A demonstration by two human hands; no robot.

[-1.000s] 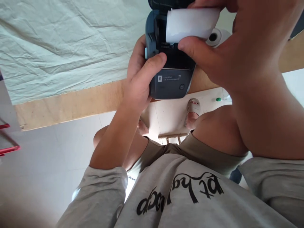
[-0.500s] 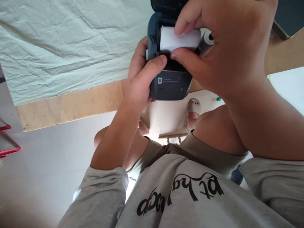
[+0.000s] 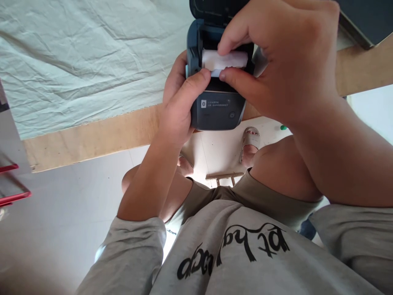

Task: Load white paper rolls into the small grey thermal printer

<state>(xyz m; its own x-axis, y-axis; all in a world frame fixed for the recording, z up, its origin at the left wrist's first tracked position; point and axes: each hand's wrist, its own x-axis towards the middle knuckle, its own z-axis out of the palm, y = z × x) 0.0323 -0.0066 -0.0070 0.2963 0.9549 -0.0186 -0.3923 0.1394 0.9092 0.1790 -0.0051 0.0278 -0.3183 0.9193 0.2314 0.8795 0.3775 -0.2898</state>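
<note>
A small dark label printer [image 3: 215, 117], its lid [image 3: 210, 10] flipped up, is at the top centre of the head view. My left hand [image 3: 179, 96] is closed around the printer's left side, thumb on the rim of the paper compartment. In that compartment lies a white paper roll [image 3: 229, 60]. My right hand [image 3: 285, 67] pinches the roll, fingertips above it and thumb along its lower edge by a loose flap of paper. Behind my right hand a grey cylinder [image 3: 260, 59] shows only in part.
A pale, wrinkled cloth [image 3: 92, 61] covers the table, whose wooden edge [image 3: 123, 127] runs below it. A dark flat object [image 3: 367, 20] sits at the upper right. Red bars [image 3: 15, 198] show at the far left. My legs and a wooden stool bar [image 3: 224, 176] are below.
The paper roll has gone lower and deeper into the compartment, with my right thumb and fingers moving along with it. My left hand keeps its hold on the printer, which has shifted slightly left.
</note>
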